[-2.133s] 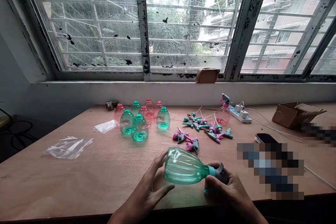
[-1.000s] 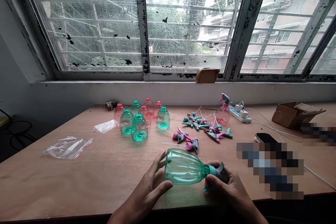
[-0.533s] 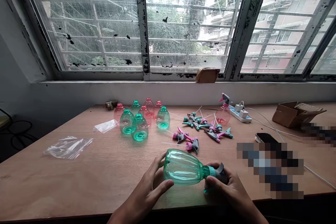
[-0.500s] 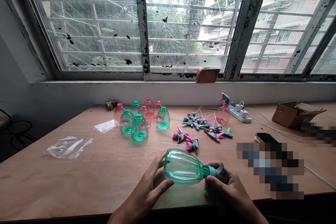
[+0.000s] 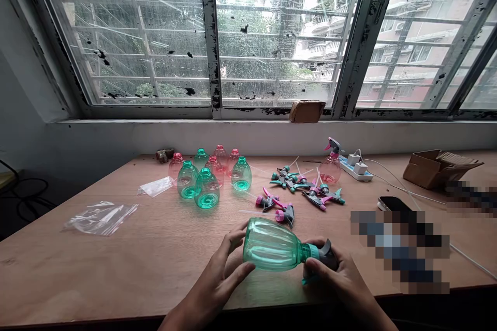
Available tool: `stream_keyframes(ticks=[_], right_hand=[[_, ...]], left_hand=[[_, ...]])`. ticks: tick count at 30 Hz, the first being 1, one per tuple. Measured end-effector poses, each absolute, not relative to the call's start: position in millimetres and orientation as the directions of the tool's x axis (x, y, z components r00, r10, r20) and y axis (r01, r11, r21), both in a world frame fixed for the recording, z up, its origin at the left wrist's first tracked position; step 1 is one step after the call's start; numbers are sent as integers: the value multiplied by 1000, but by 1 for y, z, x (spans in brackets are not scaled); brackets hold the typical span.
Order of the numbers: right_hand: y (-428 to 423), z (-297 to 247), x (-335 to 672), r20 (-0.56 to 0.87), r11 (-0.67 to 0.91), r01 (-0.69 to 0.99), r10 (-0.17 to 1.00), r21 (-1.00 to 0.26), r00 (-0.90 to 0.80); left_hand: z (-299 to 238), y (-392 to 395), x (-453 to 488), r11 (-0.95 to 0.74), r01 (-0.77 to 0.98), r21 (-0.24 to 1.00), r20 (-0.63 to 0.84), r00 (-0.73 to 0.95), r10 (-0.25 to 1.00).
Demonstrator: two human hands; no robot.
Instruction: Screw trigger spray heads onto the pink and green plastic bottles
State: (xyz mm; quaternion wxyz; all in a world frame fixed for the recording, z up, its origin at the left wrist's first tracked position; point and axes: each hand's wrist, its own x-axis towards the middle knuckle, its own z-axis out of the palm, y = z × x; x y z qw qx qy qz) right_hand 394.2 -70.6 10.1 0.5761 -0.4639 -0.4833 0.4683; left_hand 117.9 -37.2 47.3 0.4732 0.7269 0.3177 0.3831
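Observation:
A clear green spray bottle (image 5: 272, 244) lies sideways in the air between my hands, over the front of the table. My left hand (image 5: 225, 269) curves around its base, thumb below and fingers behind. With my right hand (image 5: 330, 269) I grip the grey and teal spray head (image 5: 324, 254) at the bottle's neck; some of those fingers are hidden behind it. Beyond the bottle lie loose spray heads (image 5: 285, 214) in grey and pink, and a pile of several more (image 5: 289, 180) in teal, pink and grey.
Several open green and pink bottles (image 5: 206, 189) stand at the back left. A pink bottle with a sprayer (image 5: 331, 168) stands near a power strip (image 5: 359, 169). Plastic bags (image 5: 101, 217) lie left. A phone (image 5: 396, 207), cables and a cardboard box (image 5: 437, 168) are right.
The green bottle's body has turned slightly about its length and its base has risen a little. Both hands keep nearly the same places; everything else is unchanged.

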Motion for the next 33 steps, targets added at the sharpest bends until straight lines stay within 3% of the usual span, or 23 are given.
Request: stream_keyframes(ticks=[4,9,13,18,23,27,33], right_hand=[[-70,10,395,129,136,-67,986,-988,106],[-71,15,392,123,132,-73,985,-989,120],[-71,18,390,108,119,-70,983,-990,146],[-71,17,390,111,119,-43,983,-992,143],[-71,15,391,106,112,-41,986,-993,125],[-71,15,391,105,115,-76,987,-991,120],[-70,14,393,103,112,-89,990,-990,96]], left_hand=[[47,-38,117,-398,173,901,259,522,813],[46,-37,115,-266,73,961,180,564,806],[41,-36,115,-356,134,925,244,508,826],[40,-37,115,-427,132,894,291,554,780],[41,-38,113,-295,46,954,219,565,796],[39,-39,115,-291,-16,957,254,538,804],[42,-39,114,-443,171,880,286,555,781]])
